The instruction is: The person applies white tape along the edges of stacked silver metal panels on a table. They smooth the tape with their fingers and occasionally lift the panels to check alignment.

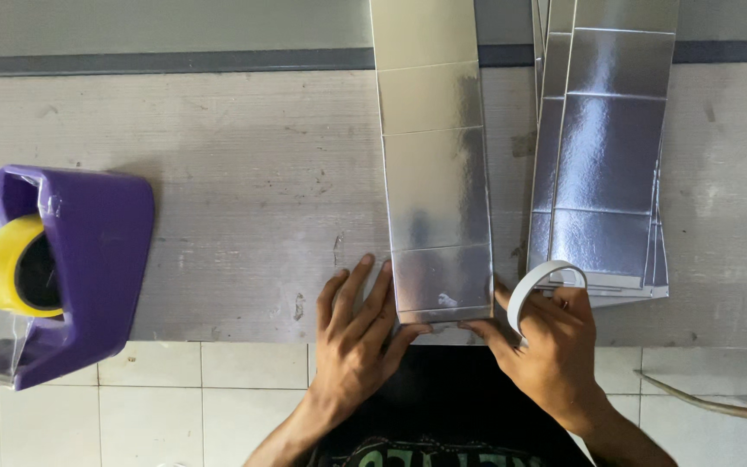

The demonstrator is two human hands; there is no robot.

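Left hand (358,324) spread flat, thumb on silver sheet (437,173) near edge; right hand (546,342) pinching white tape roll (539,290). Bare table (244,190) beyond left hand.

A worn grey wooden tabletop (244,173) fills most of the view — scratched and stained. Below its edge lies a floor (157,406) of pale square tiles — evenly, softly lit.

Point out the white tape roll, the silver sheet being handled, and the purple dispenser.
white tape roll (525,290), head view, on its curved left band.
silver sheet (437,186), head view, on its middle panel.
purple dispenser (97,251), head view, on its broad side.
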